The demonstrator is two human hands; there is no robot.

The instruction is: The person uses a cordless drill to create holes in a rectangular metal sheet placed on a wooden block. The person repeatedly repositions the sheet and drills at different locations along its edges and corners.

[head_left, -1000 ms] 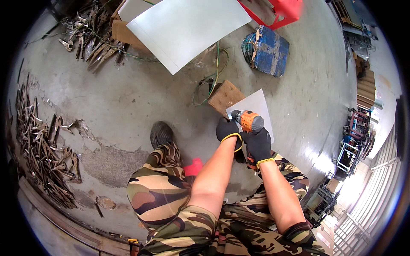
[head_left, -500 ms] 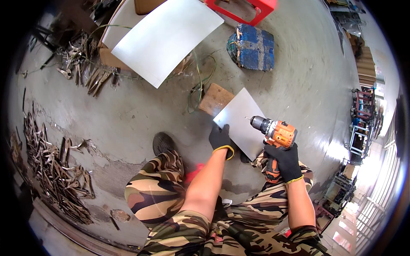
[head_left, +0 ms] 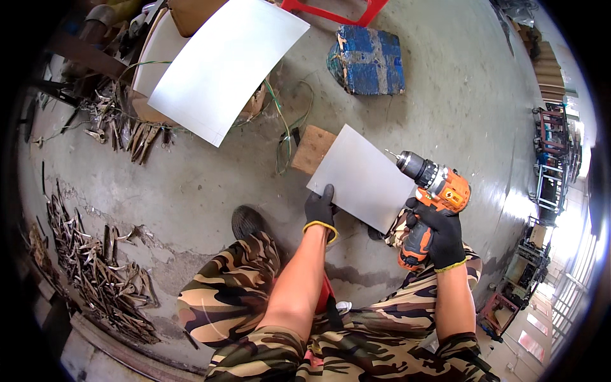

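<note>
My left hand (head_left: pixel 321 208), in a black glove with a yellow cuff, grips the near left edge of a grey rectangular metal sheet (head_left: pixel 363 178), thumb on top. Under the sheet's far left side a wooden block (head_left: pixel 313 150) sticks out. An orange and black cordless drill (head_left: pixel 443 184) is in my gloved right hand (head_left: pixel 439 232), fingers wrapped round its handle. The drill's thin bit points to the far left, over the sheet's right edge and apart from its surface as far as I can see.
A large white sheet (head_left: pixel 229 70) lies on a cardboard box at the far left. Beyond the block are a blue taped bundle (head_left: pixel 372 60) and a red plastic stool (head_left: pixel 337 9). Metal pieces (head_left: pixel 95 267) are heaped on the left floor. Green wire (head_left: pixel 280 121) trails near the block.
The drill and my right hand have moved to the right, away from the sheet's middle. The metal sheet has turned slightly in my left hand's grip. The whole view has shifted a little.
</note>
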